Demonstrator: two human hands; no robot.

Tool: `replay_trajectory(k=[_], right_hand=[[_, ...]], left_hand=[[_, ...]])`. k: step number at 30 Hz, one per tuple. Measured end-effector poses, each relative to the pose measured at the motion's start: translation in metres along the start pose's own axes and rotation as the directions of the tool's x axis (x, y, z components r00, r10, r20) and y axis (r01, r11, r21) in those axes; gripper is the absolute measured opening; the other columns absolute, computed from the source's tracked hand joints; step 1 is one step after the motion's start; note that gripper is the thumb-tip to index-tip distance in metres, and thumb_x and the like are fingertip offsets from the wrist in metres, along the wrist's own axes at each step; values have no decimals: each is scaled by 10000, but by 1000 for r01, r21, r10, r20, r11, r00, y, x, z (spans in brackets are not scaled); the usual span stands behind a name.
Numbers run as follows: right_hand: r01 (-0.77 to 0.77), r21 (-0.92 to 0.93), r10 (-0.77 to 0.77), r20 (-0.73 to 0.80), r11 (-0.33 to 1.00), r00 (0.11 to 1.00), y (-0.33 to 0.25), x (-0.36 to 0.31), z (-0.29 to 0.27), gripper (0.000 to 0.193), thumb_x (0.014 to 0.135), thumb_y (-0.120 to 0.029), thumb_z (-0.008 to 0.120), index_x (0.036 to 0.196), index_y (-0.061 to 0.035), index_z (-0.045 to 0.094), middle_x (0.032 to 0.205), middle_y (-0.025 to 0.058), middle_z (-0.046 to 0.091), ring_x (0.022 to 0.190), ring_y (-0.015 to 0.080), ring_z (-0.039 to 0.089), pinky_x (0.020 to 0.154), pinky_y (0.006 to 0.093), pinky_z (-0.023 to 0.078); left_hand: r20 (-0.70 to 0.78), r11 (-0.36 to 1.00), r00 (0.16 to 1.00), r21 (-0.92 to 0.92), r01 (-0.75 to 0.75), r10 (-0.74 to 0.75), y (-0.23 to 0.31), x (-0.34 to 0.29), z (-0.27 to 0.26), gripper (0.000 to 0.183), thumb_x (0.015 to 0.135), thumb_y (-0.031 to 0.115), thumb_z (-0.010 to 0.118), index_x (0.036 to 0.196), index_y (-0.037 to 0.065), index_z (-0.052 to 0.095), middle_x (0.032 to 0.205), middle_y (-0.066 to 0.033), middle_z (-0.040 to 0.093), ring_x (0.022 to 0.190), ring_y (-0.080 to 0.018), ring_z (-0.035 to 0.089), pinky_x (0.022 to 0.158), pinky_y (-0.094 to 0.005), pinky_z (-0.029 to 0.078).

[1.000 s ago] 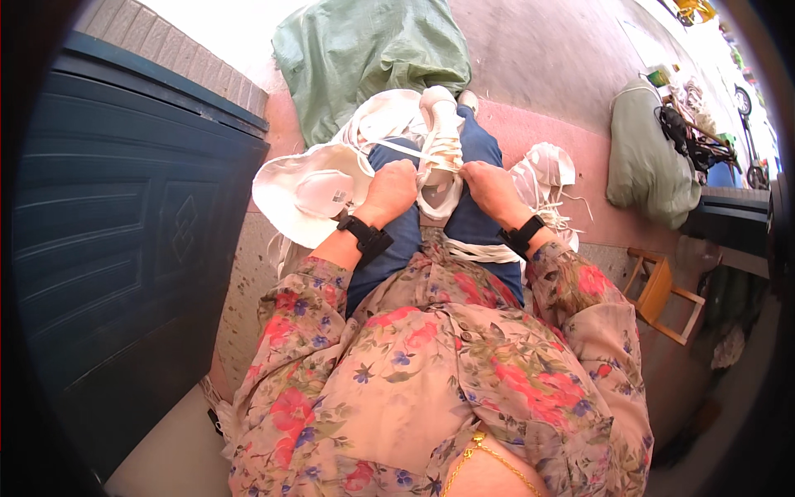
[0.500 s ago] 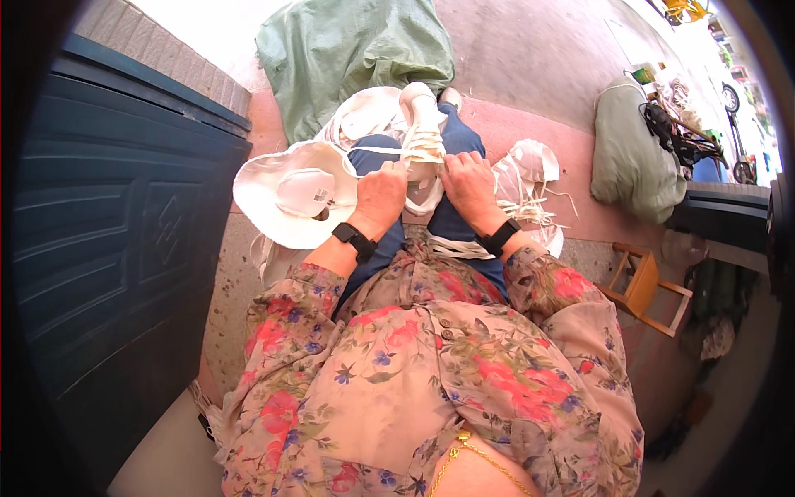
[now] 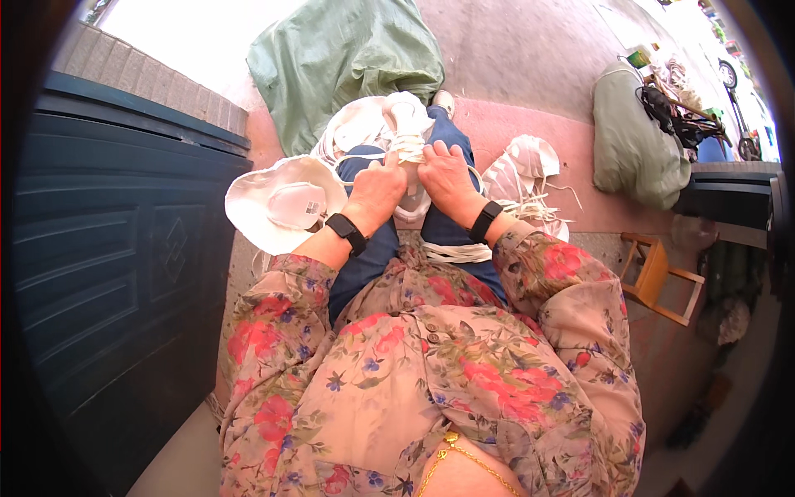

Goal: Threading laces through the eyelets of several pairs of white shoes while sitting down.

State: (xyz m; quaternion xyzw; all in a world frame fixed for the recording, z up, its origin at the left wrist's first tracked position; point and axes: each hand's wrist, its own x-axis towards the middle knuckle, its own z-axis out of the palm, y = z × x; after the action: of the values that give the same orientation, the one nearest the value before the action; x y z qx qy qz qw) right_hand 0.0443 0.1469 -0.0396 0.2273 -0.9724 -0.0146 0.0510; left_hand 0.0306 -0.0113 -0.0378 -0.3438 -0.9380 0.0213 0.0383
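Note:
Between my knees a white lace-up shoe [image 3: 407, 116] stands with its toe pointing away from me. White shoelace [image 3: 409, 151] crosses its front, and loose lengths loop out on both sides. My left hand [image 3: 377, 190] is closed at the left of the laces, index finger lying toward them. Just right of it, my right hand [image 3: 448, 176] has its fingers curled at the laces; their tips partly hide what they grip. A bundle of white laces [image 3: 455, 253] lies across my right thigh. More white shoes with loose laces [image 3: 523, 170] lie right of my leg.
A white hat [image 3: 277, 232] sits left of my knee. Ahead is a large green sack [image 3: 348, 66]; another full sack [image 3: 633, 137] stands at the right. Dark blue panelled door [image 3: 99, 257] rises close on my left. A small wooden stool [image 3: 650, 273] is at my right.
Both hands have shifted slightly left and closer to the shoe. The lace stretched between them is no longer taut in view; a loop now shows right of my right hand.

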Motion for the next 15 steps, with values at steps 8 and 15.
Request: replay_trajectory(k=[8, 15], right_hand=[[82, 443, 155, -473, 893, 867, 11, -17, -5, 56, 714, -119, 593, 730, -74, 564, 753, 58, 557, 796, 226, 536, 720, 357, 388], [55, 720, 332, -384, 692, 862, 30, 25, -50, 149, 767, -150, 600, 716, -11, 590, 660, 126, 572, 662, 282, 562, 634, 371, 418]], left_hand=[[-305, 751, 934, -657, -66, -184, 0, 17, -27, 70, 781, 67, 587, 773, 8, 625, 641, -54, 603, 620, -171, 596, 512, -238, 446], [298, 84, 879, -932, 352, -373, -9, 42, -66, 165, 833, 115, 582, 871, -36, 634, 684, -35, 615, 578, -54, 547, 535, -185, 443]])
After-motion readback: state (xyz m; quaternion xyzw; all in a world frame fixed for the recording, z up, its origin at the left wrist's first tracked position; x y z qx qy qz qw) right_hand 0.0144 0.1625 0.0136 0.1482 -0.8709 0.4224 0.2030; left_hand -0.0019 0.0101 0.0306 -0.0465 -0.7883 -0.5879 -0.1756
